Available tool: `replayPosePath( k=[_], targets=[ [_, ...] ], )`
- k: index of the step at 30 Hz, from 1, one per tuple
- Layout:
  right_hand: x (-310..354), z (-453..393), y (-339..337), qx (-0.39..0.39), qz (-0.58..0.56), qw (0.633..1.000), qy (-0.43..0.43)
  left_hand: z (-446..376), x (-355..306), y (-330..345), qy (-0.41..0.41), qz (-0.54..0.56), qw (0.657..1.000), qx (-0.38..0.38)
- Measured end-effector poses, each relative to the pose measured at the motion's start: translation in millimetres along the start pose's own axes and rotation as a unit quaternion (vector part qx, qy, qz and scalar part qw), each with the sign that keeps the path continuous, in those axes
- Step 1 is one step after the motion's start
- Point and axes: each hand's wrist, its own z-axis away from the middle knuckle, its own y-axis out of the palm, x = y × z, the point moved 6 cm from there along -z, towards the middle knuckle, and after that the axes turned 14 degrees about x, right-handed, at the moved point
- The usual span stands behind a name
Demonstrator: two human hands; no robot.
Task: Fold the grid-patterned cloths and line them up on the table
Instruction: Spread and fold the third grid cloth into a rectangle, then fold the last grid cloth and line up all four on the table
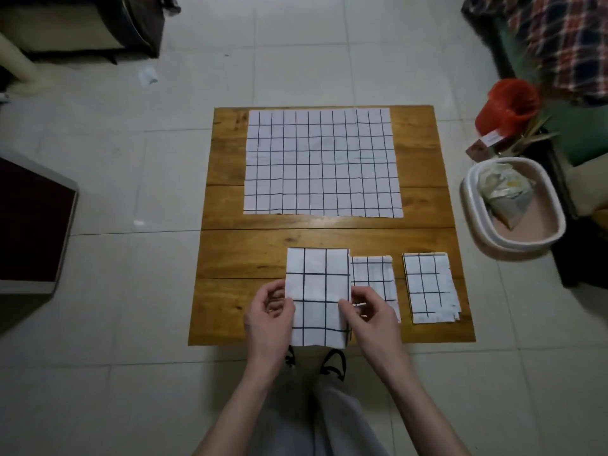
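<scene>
Your right hand [368, 315] covers the lower part of the middle folded cloth [373, 274], so you can't see how neat that one is down there. The edges of the frame are blurry: plaid fabric [556, 41] top right, something dark on the left that's cut off. The white tub [556, 205] on the floor right of the desk [230, 311] has a crumpled pale bag [503, 189] in it; can't tell what's in the red basket [506, 106] behind it. Both hands pinch the near cloth [317, 291] by its side edges, left hand [269, 314] with fingers curled at the left edge, right thumb on top at the right edge. That cloth sits at the desk's near edge, touching the middle one, with a 3rd folded cloth [427, 287] just beside. 1 big cloth [320, 161] lies flat and unfolded at the far end.
</scene>
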Motion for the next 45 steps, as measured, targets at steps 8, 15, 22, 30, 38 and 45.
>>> replayPosePath(
  k=[8, 15, 22, 30, 38, 45],
  targets=[
    [-78.8, -49.6, 20.6, -0.018, 0.048, 0.999, 0.019, -45.0, 74.4, 4.5, -0.028, -0.017, 0.999, -0.02],
    [-123.8, -90.8, 24.3, -0.067, 0.101, 0.992, 0.035, -83.5, 116.1, 17.4, -0.05, -0.008, 0.998, -0.036],
    [-138.8, -107.3, 21.0, -0.109, 0.163, 0.98, 0.041, -105.3, 133.3, 24.6, -0.06, -0.061, 0.995, -0.045],
    [-131.3, -115.7, 28.0, -0.093, 0.302, 0.949, 0.024, -111.3, 140.5, 21.2, -0.087, -0.126, 0.986, -0.058],
    [-123.6, -114.2, 23.8, -0.081, 0.376, 0.922, 0.039, -110.8, 129.1, 22.5, -0.084, -0.198, 0.976, -0.037],
    [-83.9, -89.7, 15.2, -0.081, 0.392, 0.916, -0.01, -91.1, 89.1, 8.3, -0.001, -0.285, 0.958, 0.017]
  ],
)
